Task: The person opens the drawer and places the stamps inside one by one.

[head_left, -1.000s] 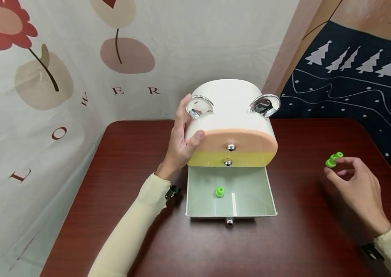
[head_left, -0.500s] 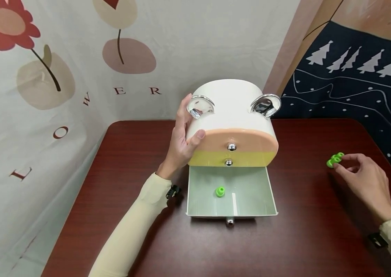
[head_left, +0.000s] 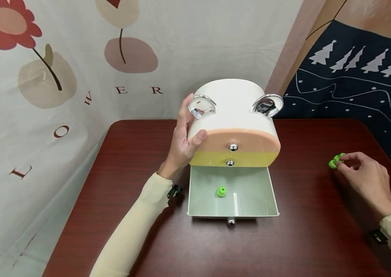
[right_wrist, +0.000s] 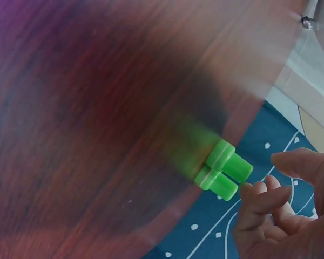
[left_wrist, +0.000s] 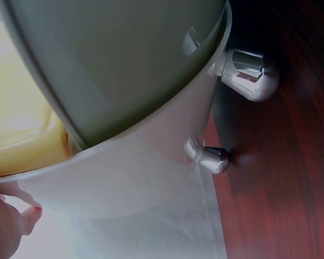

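Note:
My left hand [head_left: 182,140] grips the side of a white mini drawer cabinet [head_left: 230,100] with silver ears, its thumb on the orange front. The green bottom drawer [head_left: 195,204] is pulled out, and one small bright green stepped peg [head_left: 221,192] stands inside. At the right of the table, my right hand [head_left: 368,179] reaches to a cluster of similar green pegs [head_left: 332,164]. Two of these green pegs [right_wrist: 224,170] show side by side in the right wrist view. There the thumb and fingers stand apart, with nothing seen between them.
The cabinet's orange upper drawer [head_left: 216,142] and yellow middle drawer [head_left: 206,158] are closed. Silver knobs [left_wrist: 254,75] stick out in front. The dark red table [head_left: 140,154] backs onto a pale flower-printed curtain [head_left: 199,46] and a navy tree-printed cloth [head_left: 348,84].
My right hand has shifted slightly right, its thumb and fingertips coming closer together beside the green pegs. The left hand keeps its grip on the cabinet, and the peg in the drawer has not moved.

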A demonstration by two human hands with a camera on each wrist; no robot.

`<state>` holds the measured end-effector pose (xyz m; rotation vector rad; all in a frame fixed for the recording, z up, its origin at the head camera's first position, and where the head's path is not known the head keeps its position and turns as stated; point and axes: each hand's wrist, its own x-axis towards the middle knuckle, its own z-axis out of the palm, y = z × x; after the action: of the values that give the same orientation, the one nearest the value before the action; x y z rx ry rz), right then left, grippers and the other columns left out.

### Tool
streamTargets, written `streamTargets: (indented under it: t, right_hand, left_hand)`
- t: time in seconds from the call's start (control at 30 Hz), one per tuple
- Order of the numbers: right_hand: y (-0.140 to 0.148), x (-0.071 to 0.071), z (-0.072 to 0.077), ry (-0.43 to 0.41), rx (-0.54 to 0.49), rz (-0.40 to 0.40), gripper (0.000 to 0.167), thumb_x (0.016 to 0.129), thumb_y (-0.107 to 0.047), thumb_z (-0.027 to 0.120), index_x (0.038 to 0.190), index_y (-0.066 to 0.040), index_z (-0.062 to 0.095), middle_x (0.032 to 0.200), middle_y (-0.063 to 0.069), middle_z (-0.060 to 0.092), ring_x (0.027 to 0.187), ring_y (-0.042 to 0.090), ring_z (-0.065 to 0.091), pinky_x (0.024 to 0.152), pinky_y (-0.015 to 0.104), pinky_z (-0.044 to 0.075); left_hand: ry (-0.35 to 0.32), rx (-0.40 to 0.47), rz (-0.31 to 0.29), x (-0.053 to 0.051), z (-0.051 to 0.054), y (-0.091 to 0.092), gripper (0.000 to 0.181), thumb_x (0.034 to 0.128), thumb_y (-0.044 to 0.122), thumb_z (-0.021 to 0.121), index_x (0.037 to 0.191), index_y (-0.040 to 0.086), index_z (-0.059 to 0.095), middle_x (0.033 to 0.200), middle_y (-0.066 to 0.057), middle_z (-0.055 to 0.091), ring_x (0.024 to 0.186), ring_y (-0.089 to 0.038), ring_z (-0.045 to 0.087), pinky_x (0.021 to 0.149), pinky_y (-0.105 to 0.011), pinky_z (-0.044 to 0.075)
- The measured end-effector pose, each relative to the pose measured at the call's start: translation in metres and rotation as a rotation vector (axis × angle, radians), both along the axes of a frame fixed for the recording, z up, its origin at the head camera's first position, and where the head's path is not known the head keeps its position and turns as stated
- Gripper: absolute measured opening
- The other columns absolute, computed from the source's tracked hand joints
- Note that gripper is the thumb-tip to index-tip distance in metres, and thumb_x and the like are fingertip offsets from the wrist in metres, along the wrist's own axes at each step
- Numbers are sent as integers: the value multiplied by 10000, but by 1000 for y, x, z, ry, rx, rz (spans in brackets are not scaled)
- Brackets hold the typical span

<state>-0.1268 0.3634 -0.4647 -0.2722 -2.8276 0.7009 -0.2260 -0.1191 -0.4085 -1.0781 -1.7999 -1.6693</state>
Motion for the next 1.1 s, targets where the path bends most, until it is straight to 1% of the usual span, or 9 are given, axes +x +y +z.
streamTargets:
  t: [0.1, 0.23, 0.4, 0.5, 0.6, 0.73, 0.83, 0.97, 1.1]
  right_hand:
    - [2, 0, -2, -15, -3, 3, 367, 1030, -249, 723, 1259, 37, 717, 1079, 317, 737, 742, 297, 604, 602, 344, 378]
    - [4, 1, -6, -15, -18, 35, 324, 1034, -252, 734, 1231, 5, 742, 1140, 318, 737, 732, 213, 589, 631, 349, 382]
    - [4, 1, -8, 16, -53, 88, 280, 1029, -246, 760, 1208, -31, 752, 1151, 291, 754, 774, -61, 524, 667, 315, 396]
    - [4, 1, -8, 36, -62, 107, 253, 1014, -215, 774, 1184, -28, 756, 1127, 287, 762, 749, -152, 455, 663, 306, 381]
    - [3, -1, -9, 54, -53, 115, 219, 999, -193, 781, 1144, -29, 761, 1083, 281, 771, 726, -139, 458, 654, 313, 370]
    - [1, -3, -12, 52, -45, 110, 210, 1003, -214, 786, 1137, -56, 752, 1031, 254, 778, 688, -24, 503, 643, 318, 370]
    - [-1, -5, -13, 40, -55, 103, 235, 1006, -238, 793, 1160, -68, 743, 1018, 226, 780, 682, 16, 526, 639, 318, 375]
    - [-1, -7, -13, 25, -84, 90, 252, 1012, -285, 792, 1169, -92, 754, 1039, 198, 784, 711, -26, 536, 652, 309, 389]
    - [0, -8, -14, 20, -109, 85, 250, 1012, -305, 795, 1152, -99, 770, 1056, 203, 789, 722, -52, 543, 651, 293, 398]
  left_hand:
    - [-1, -2, 2, 0, 0, 0, 930, 1069, 517, 616, 1663, -40, 166, 1463, -276, 559, 1317, -327, 566, 1111, -466, 426]
    - [-8, -6, 0, 0, 0, 0, 932, 1069, 512, 617, 1670, -35, 160, 1474, -281, 553, 1331, -308, 559, 1121, -464, 418]
    - [-8, -8, 18, 1, 0, 0, 901, 1067, 476, 611, 1671, -28, 172, 1460, -284, 564, 1315, -299, 563, 1112, -447, 420]
    - [-8, -8, 20, 1, -1, 0, 895, 1064, 466, 609, 1670, -27, 174, 1450, -313, 556, 1310, -315, 560, 1117, -442, 414]
    - [-8, -9, 19, 0, -1, 0, 896, 1067, 471, 607, 1670, -27, 169, 1437, -361, 541, 1307, -327, 559, 1116, -440, 414]
    - [-13, -5, 19, 1, -2, 0, 908, 1065, 483, 610, 1671, -26, 166, 1413, -396, 537, 1287, -314, 570, 1092, -430, 433]
    - [-15, -4, 11, 1, -2, 0, 906, 1067, 471, 613, 1675, -24, 158, 1410, -403, 537, 1280, -293, 572, 1077, -426, 442]
    - [-14, -7, 8, 1, -1, 0, 895, 1071, 446, 613, 1676, -26, 154, 1409, -397, 539, 1272, -291, 572, 1073, -425, 444]
    - [-11, -6, 14, 1, 0, 0, 898, 1069, 452, 615, 1673, -30, 158, 1426, -331, 560, 1285, -305, 570, 1091, -430, 435]
